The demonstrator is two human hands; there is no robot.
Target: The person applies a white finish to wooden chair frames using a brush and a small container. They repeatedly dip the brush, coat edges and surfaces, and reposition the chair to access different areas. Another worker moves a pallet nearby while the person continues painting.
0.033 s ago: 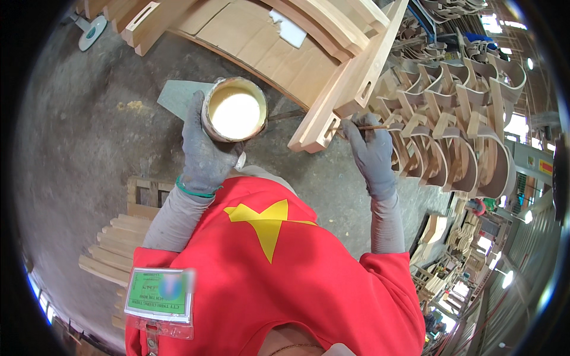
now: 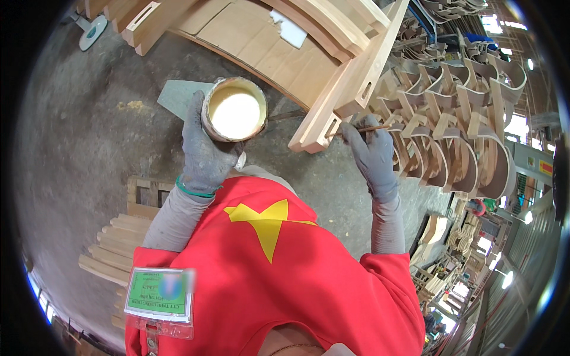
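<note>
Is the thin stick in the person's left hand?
No, the gloved right hand grips the thin stick, while the gloved left hand holds the round pot.

Upside-down printed lettering on the green chest badge

The pot is in the left grip, with a plate left of it. Ahead of the pot lies a cardboard sheet with a foam scrap on it. Right of the pot come a beam, the right grip around a stick, then, farthest from it, stacked frames. Slats lie behind the pot, to its left.
</note>
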